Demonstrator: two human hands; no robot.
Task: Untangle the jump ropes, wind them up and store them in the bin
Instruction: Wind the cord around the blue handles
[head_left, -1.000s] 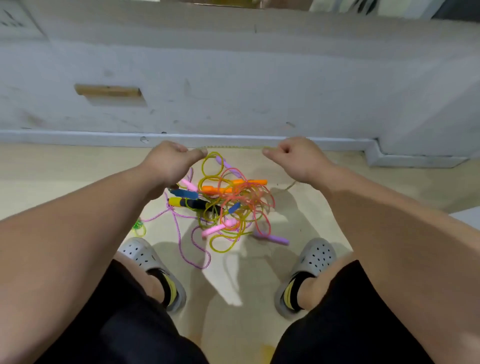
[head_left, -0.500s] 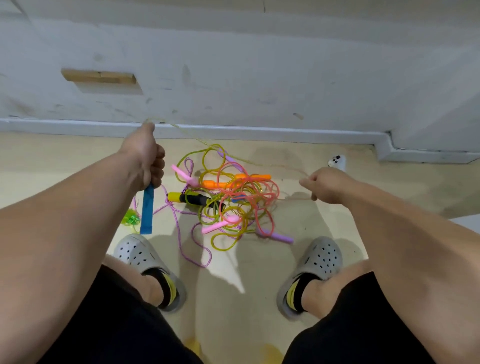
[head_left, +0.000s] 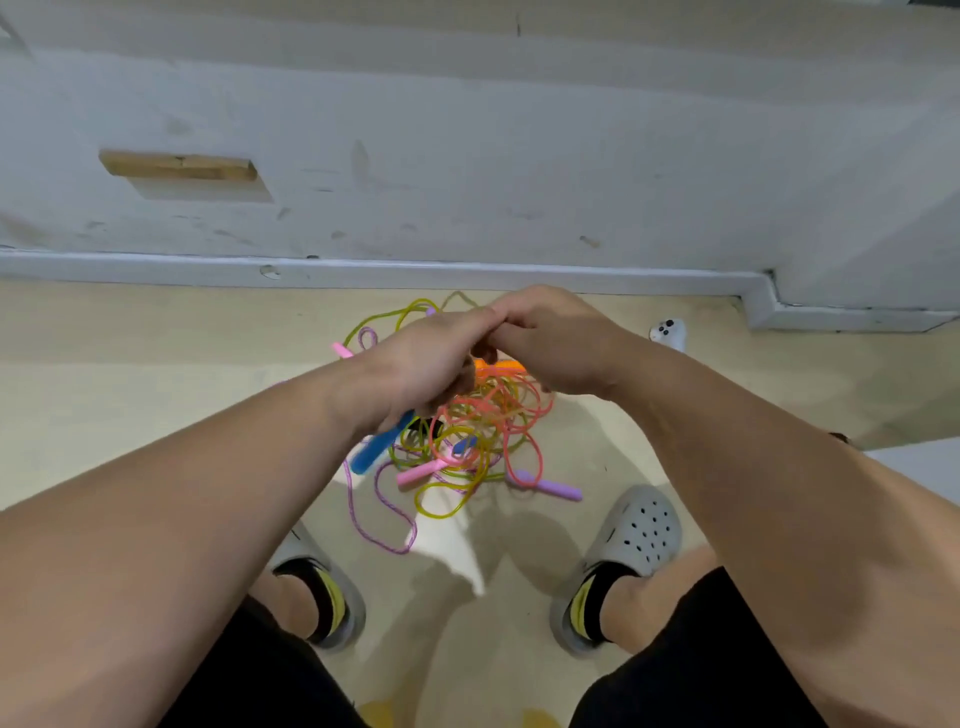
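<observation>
Risk of cinching knots tighter or dragging the whole heap across the floor (head_left: 156, 415), judged likely with any hard pull on the blue handle (head_left: 379, 448), its cord probably caught in the tangle of jump ropes (head_left: 467, 431). Left hand (head_left: 415, 364) clamped around the handle's top; right hand (head_left: 556, 343) curled, fingertips against the left, contents hidden, cannot tell. Tangle lying on the floor directly beneath both hands, apart from the fingers; no bin in view.

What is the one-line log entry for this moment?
left hand: grips blue handle | right hand: curled against left hand, grasp unclear | rope tangle: on floor, below hands | bin: not in view
</observation>
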